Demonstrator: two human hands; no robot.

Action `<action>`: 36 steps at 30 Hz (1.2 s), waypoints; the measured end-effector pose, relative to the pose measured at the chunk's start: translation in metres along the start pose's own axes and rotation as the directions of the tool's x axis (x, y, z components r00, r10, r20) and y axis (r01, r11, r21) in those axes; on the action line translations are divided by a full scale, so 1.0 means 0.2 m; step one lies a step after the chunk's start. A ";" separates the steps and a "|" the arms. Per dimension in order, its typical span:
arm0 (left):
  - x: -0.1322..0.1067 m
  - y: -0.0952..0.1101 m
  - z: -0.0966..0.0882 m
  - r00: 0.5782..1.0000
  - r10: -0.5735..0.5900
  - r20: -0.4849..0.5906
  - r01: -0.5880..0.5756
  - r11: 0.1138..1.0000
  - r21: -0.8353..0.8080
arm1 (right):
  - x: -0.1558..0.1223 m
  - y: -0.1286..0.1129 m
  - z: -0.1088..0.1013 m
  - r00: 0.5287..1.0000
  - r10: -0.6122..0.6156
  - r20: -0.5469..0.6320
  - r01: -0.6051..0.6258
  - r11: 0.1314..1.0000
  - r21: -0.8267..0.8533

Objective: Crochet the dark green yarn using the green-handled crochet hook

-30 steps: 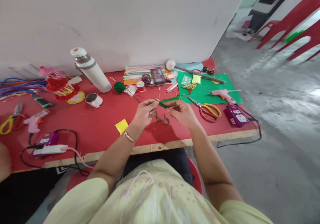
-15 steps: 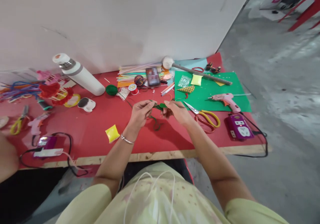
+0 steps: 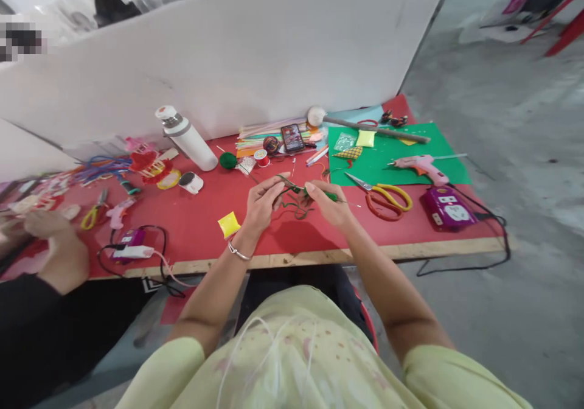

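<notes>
Both my hands meet above the red tabletop, working on green yarn. My left hand [image 3: 263, 201] is closed in a pinch on the green yarn [image 3: 290, 182], which stretches between my fingers. My right hand [image 3: 328, 201] is closed round a crochet hook [image 3: 332, 196] with a green grip; a thin metal end sticks out to the right. My fingers partly hide the small dark green worked piece between them. A loose curl of yarn hangs below my hands. The strand runs back left to a green yarn ball [image 3: 228, 160].
Right of my hands lie scissors [image 3: 385, 199], a pink glue gun [image 3: 422, 164] on green card [image 3: 401, 174] and a purple power box [image 3: 447, 208]. Behind are a phone [image 3: 292, 138] and a white bottle [image 3: 191, 141]. At left, a yellow packet [image 3: 229, 224] and another person's hand [image 3: 55, 232].
The view has shifted, bringing a neighbouring person's hands into sight at left. My right hand has turned, and the hook's green grip and metal end now show.
</notes>
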State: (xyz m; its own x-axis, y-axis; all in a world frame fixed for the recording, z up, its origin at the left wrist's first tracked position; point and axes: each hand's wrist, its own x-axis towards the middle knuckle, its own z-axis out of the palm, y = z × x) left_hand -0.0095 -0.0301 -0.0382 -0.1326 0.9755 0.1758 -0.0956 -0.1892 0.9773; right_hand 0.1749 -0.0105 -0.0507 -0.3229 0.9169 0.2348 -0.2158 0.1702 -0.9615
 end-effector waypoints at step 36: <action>0.34 0.04 -0.21 0.933 -0.309 0.187 0.322 0.946 -0.043 | 0.47 0.09 -0.05 0.971 0.204 0.127 -0.218 0.969 0.113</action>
State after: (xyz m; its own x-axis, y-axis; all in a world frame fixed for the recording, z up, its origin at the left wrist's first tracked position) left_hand -0.0603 0.0303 -0.0225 0.0906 0.9892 -0.1156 -0.1755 0.1301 0.9759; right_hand 0.1499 0.0827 -0.0466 -0.4746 0.8788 0.0501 -0.2431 -0.0762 -0.9670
